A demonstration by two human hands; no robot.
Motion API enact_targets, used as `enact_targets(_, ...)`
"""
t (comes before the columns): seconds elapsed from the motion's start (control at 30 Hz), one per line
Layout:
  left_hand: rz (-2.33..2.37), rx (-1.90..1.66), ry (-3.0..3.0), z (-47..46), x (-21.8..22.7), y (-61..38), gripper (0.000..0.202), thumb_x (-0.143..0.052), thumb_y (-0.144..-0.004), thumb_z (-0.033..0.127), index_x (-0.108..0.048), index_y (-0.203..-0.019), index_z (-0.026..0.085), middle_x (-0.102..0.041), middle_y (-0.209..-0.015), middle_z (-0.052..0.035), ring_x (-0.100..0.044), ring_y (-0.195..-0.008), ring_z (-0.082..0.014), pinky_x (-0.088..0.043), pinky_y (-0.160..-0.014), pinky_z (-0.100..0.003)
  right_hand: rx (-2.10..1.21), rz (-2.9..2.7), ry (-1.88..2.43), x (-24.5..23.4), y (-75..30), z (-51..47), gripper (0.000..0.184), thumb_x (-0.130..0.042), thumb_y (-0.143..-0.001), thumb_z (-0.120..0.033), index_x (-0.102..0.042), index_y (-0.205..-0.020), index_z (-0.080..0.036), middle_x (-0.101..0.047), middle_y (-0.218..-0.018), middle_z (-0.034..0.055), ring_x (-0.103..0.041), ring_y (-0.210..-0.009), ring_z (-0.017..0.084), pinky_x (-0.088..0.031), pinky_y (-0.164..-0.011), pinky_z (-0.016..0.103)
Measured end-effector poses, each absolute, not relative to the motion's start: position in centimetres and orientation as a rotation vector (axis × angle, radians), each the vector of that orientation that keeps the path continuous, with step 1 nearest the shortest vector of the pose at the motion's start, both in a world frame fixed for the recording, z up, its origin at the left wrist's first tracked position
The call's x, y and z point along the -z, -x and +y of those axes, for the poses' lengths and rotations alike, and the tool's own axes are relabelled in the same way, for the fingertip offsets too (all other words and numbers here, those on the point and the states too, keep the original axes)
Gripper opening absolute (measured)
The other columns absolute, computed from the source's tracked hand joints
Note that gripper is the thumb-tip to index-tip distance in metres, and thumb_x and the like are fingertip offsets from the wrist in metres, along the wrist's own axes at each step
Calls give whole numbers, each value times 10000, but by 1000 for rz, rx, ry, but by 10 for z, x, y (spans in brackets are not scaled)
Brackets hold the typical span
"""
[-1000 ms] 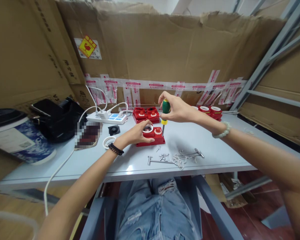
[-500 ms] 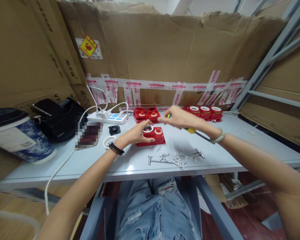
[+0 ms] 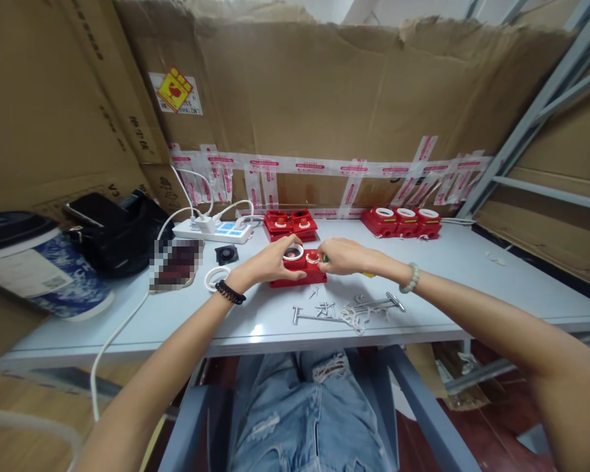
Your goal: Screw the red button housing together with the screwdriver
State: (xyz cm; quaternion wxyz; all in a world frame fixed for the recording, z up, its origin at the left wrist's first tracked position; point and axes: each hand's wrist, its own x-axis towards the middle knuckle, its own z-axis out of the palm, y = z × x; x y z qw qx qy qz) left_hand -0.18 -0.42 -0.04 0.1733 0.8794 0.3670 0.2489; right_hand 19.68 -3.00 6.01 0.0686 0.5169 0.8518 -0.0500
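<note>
My left hand (image 3: 271, 261) is closed around the left part of a red plastic housing (image 3: 295, 280), thumb in front and fingers behind. A white ring (image 3: 294, 252) sits on the housing between thumb and fingers. On the housing's right part is a red knob-like piece (image 3: 313, 256) with a pale ring around its base. My right hand (image 3: 343, 256) is closed on a yellow-and-green-handled screwdriver (image 3: 368, 275), mostly hidden by the palm. Its fingertips are beside the housing's right end; whether they touch it I cannot tell. Several small screws (image 3: 326, 308) lie in front.
Metal T-shaped rods (image 3: 319, 318) and white scraps (image 3: 356, 320) lie near the front edge. Red housings (image 3: 290, 226) stand behind; more (image 3: 406, 223) sit back right. White rings (image 3: 217, 278), a black square part (image 3: 226, 254), a power strip (image 3: 214, 231) and a cup (image 3: 44, 269) are leftward.
My right hand has moved left and slightly down to the housing's right end, still closed on the screwdriver. My left hand keeps its hold on the housing.
</note>
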Motion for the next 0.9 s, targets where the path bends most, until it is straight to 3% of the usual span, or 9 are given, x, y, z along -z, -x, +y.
enact_targets(0.13, 1016, -712, -2491, -4, 0, 2, 548, -690, -690, 418, -474, -1138, 187, -589, -1125, -91, -577, -988, -236, -444, -896, -381, -62, 2750, -1471, -70, -196, -41, 145, -523, -716, -209, -624, -809, -163, -651, -741, 87, -546, -655, 170, -305, -537, 272)
enact_targets(0.3, 1038, -703, -2488, -5, -1, 2, 547, -693, -681, 426, -475, -1125, 192, -583, -1132, -95, -570, -999, -246, -445, -895, -390, 230, 2671, -1317, -64, -195, -59, 136, -538, -706, -224, -649, -761, -168, -671, -763, 77, -562, -661, 167, -349, -567, 275)
enact_targets(0.47, 1041, -697, -2485, -6, -3, 2, 551, -691, -687, 425, -471, -1128, 180, -587, -1128, -100, -573, -996, -242, -442, -904, -386, 231, 2679, -1302, -36, -197, -62, 294, -524, -744, -273, -636, -994, -167, -688, -927, 119, -616, -807, 217, -356, -612, 286)
enact_targets(0.6, 1049, -699, -2461, -7, -5, 2, 552, -693, -677, 428, -480, -1122, 179, -594, -1128, -101, -576, -1007, -251, -440, -916, -387, 153, 2727, -1271, -21, -200, -57, 320, -479, -791, -292, -584, -1074, -184, -691, -924, 109, -623, -800, 216, -333, -588, 277)
enact_targets(0.73, 1076, -708, -2452, -8, -5, 1, 553, -697, -668, 428, -488, -1113, 176, -590, -1134, -105, -571, -1014, -258, -441, -906, -388, 103, 2751, -1274, -17, -203, -57, 254, -453, -798, -268, -602, -985, -182, -696, -879, 96, -622, -761, 203, -312, -570, 270)
enact_targets(0.9, 1089, -693, -2450, -7, -4, 2, 558, -695, -670, 432, -483, -1124, 187, -586, -1144, -97, -567, -1016, -253, -440, -903, -388, 275, 2689, -1292, -26, -205, -62, 164, -488, -749, -233, -633, -797, -175, -695, -819, 78, -615, -710, 183, -336, -575, 253)
